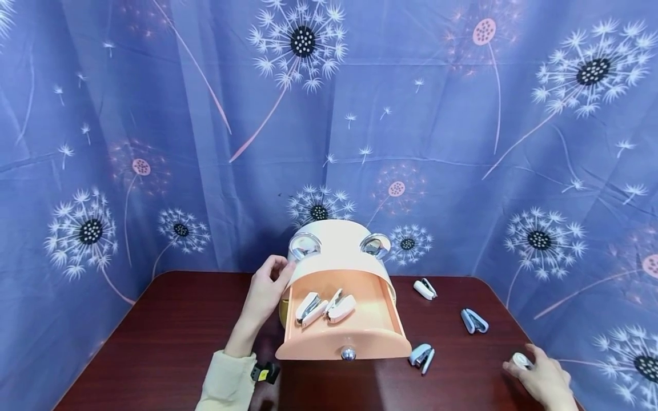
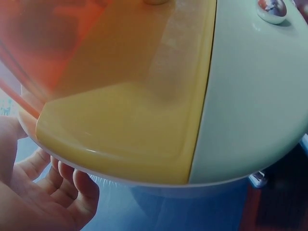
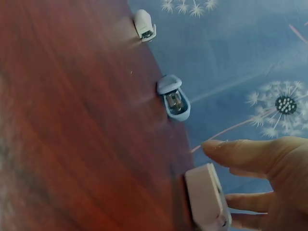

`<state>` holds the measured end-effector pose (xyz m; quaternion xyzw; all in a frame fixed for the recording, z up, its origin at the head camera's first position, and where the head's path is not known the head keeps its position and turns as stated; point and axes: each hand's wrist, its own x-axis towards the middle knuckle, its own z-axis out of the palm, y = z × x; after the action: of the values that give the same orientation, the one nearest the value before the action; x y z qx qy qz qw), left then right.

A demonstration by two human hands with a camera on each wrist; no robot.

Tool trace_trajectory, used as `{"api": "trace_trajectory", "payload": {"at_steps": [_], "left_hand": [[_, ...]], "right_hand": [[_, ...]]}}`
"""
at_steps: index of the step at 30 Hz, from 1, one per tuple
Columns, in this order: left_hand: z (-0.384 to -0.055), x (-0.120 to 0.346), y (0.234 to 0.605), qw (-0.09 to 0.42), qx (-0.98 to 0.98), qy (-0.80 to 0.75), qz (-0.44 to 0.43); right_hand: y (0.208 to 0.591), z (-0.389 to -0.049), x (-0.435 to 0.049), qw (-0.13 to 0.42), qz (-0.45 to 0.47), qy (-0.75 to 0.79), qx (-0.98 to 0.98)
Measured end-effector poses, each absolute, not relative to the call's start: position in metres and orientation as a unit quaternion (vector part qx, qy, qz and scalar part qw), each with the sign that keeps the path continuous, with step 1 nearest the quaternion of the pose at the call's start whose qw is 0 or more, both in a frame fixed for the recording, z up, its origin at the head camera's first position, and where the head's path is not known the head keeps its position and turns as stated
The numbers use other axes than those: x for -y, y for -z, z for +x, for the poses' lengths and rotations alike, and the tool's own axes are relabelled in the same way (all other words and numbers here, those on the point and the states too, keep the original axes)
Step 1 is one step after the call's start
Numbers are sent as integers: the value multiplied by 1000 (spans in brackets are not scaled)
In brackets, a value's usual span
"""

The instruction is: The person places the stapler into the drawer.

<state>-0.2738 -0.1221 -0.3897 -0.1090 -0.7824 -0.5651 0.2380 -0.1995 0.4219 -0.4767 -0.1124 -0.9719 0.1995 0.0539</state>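
A white rounded drawer box (image 1: 334, 242) stands at the middle back, its peach drawer (image 1: 372, 305) pulled out. Two pale mini staplers (image 1: 341, 308) lie inside the drawer. My left hand (image 1: 266, 291) touches the box's left side with loosely bent fingers; in the left wrist view the fingers (image 2: 86, 187) lie at the rim, beside the yellow drawer (image 2: 120, 125). At the far right, my right hand (image 1: 546, 377) is around a white mini stapler (image 1: 521, 360). The right wrist view shows the thumb apart from this stapler (image 3: 204, 195), with other fingers behind it.
On the dark red table (image 1: 169, 337), a white stapler (image 1: 425, 289) lies right of the box, a blue stapler (image 1: 474, 321) farther right, and a light blue stapler (image 1: 422, 358) by the drawer's front corner. A blue dandelion-print curtain (image 1: 437, 125) hangs behind and at both sides.
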Motion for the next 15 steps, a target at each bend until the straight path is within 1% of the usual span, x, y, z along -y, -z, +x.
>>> {"api": "trace_trajectory", "payload": {"at_steps": [6,10,13,15], "left_hand": [[-274,122,390,243,781,564,-114],[-260,117,376,246,777,570,-110],[-250,113,364,246,776,572,-105],[-249,113,363,249,776,570,-107]], "right_hand": [[483,-196,-428,36,-107,-194,974],[485,-194,-431,45,-119,-193,973],[485,-194,-433,40,-133,-195,971],[485,-195,-434,34,-135,-201,970]]}}
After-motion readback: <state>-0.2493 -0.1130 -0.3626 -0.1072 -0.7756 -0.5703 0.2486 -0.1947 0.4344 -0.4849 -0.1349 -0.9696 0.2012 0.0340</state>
